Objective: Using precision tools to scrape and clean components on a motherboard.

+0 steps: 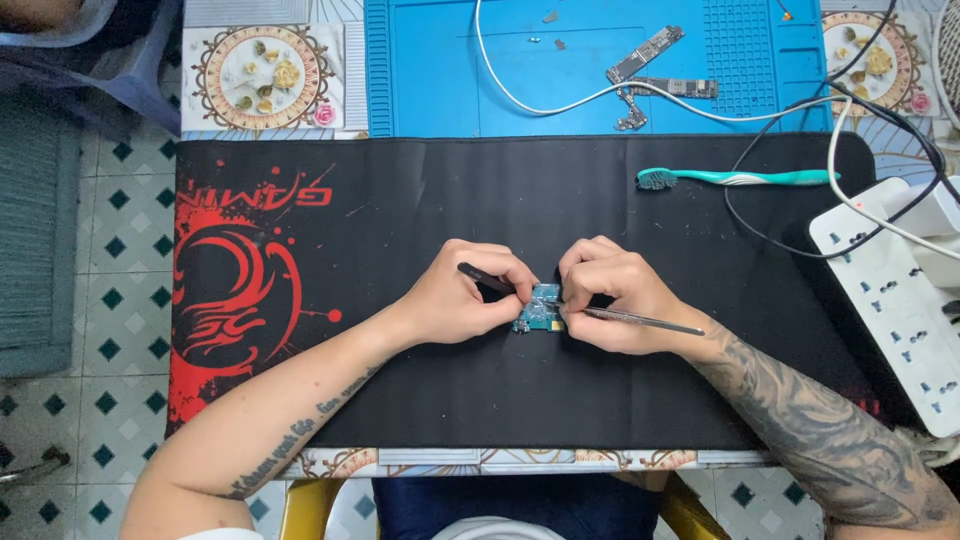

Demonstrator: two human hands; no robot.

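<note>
A small blue-green circuit board (pixel 541 309) lies on the black desk mat (pixel 620 400), between both hands. My left hand (pixel 470 295) pinches the board's left edge and also grips a black tool (pixel 482 277) that points at the board. My right hand (pixel 610 295) holds slim metal tweezers (pixel 645 321), with the tips on the board's right side and the handle trailing right over my wrist. Fingers hide most of the board's edges.
A blue repair mat (pixel 440 70) at the back carries phone boards (pixel 648 52) and a white cable (pixel 560 105). A teal toothbrush (pixel 740 178) lies at the mat's back right. A white power strip (pixel 895 300) and black cables (pixel 760 235) sit on the right.
</note>
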